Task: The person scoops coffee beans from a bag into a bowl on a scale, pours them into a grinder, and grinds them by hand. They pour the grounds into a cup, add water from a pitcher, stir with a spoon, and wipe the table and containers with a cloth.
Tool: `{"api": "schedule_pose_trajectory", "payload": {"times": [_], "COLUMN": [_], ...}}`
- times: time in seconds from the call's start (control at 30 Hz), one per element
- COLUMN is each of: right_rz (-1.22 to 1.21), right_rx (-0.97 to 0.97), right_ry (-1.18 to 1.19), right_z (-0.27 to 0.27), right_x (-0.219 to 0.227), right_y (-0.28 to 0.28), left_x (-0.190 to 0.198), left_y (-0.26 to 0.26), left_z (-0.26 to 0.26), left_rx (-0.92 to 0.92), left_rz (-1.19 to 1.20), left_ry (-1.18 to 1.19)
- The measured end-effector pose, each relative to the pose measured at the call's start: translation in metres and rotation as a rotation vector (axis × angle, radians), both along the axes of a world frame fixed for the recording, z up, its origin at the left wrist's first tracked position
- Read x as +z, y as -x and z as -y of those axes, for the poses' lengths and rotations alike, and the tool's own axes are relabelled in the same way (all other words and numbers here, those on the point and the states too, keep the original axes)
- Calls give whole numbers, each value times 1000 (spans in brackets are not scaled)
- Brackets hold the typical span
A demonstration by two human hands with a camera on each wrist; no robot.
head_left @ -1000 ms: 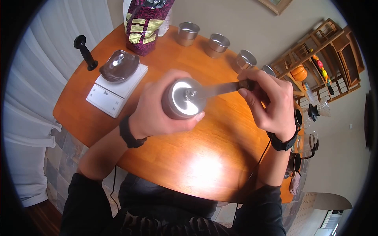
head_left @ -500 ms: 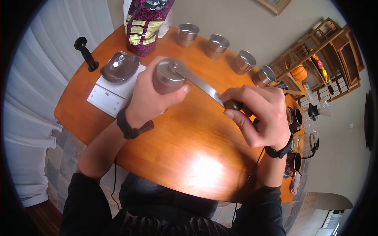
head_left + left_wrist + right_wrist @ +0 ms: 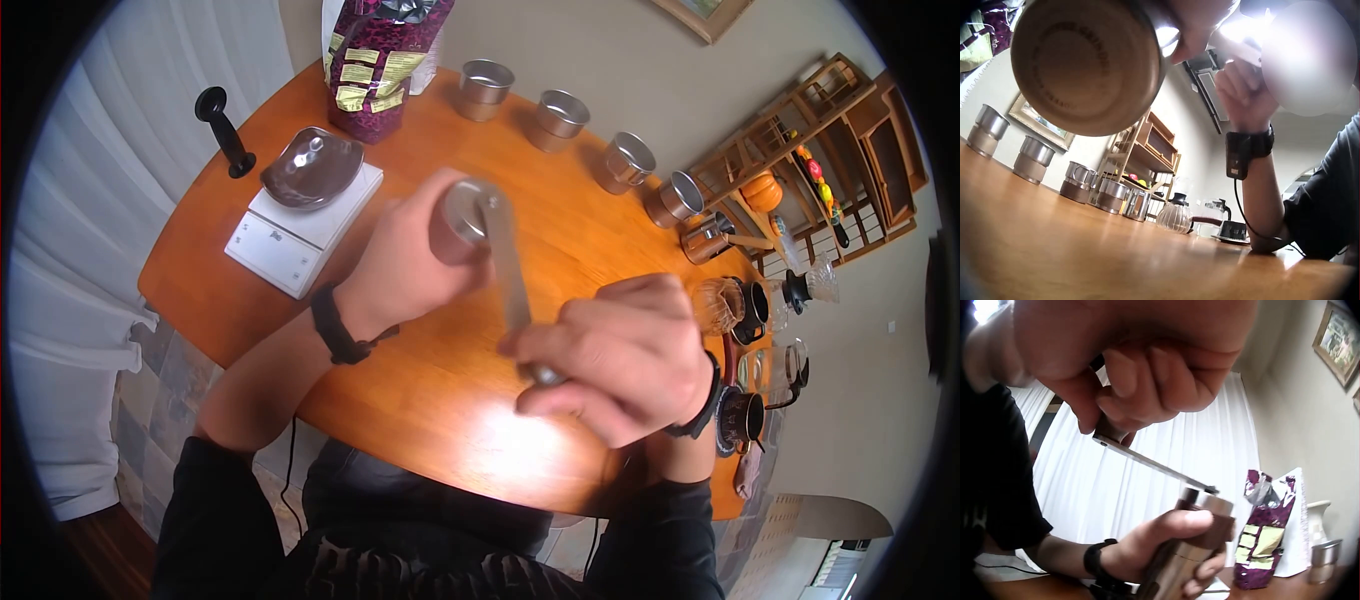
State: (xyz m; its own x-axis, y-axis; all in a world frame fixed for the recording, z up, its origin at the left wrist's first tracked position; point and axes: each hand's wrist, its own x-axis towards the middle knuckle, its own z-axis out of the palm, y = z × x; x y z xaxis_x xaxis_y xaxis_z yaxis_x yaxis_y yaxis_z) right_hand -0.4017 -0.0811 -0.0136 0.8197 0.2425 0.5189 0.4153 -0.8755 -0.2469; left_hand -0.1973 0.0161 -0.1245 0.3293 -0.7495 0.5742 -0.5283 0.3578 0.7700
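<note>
A hand coffee grinder (image 3: 462,214) with a shiny metal top is held above the table. My left hand (image 3: 405,260) wraps round its body. The grinder's round base, with stamped lettering, faces the left wrist camera. From the top, the metal crank arm (image 3: 511,272) reaches toward my body. My right hand (image 3: 630,355) grips the crank's dark knob (image 3: 1109,429), fingers curled and thumb pressed to it. In the right wrist view the grinder body (image 3: 1180,562) stands tilted below the crank, partly covered by the left fingers.
At the left a brown dish (image 3: 312,168) sits on a white scale (image 3: 275,245), near a black dumbbell-shaped object (image 3: 226,135). A purple coffee bag (image 3: 372,90) stands behind. Several metal cups (image 3: 563,118) line the far edge, with glass and dark coffee ware (image 3: 742,415) at the right.
The crank arm has swung from pointing right to pointing toward my body. My right hand has travelled with it, nearer and leftward. The grinder shifted left, then back a little right.
</note>
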Motion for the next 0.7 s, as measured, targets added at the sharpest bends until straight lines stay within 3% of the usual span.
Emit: {"api": "schedule_pose_trajectory", "payload": {"times": [0.27, 0.7], "right_rz": [-6, 153], "right_rx": [-9, 37], "right_ry": [101, 99], "right_z": [-28, -28], "right_x": [3, -7], "right_y": [4, -4], "left_x": [3, 2], "left_y": [15, 18], "left_z": [-8, -10], "left_rx": [-146, -196], "left_rz": [73, 178], "left_ry": [-57, -56]}}
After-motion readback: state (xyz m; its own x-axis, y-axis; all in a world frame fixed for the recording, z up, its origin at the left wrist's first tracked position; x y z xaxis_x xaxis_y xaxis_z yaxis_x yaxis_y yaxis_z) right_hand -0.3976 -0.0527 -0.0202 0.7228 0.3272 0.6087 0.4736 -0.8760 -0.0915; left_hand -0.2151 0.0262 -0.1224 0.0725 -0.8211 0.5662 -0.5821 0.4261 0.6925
